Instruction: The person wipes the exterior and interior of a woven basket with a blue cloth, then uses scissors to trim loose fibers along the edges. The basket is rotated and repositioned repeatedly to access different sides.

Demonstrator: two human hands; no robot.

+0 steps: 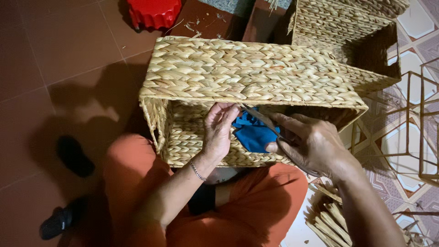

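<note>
Two woven baskets are counted: one at centre, a second at one o'clock. One red stool is seen at eleven o'clock, one blue cloth at centre, and one pair of scissors beside it. Two dark sandals are counted at eight o'clock. One wire frame is seen at three o'clock.

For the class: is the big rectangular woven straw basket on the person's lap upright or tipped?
Tipped: the rectangular woven straw basket lies on its side.
</note>
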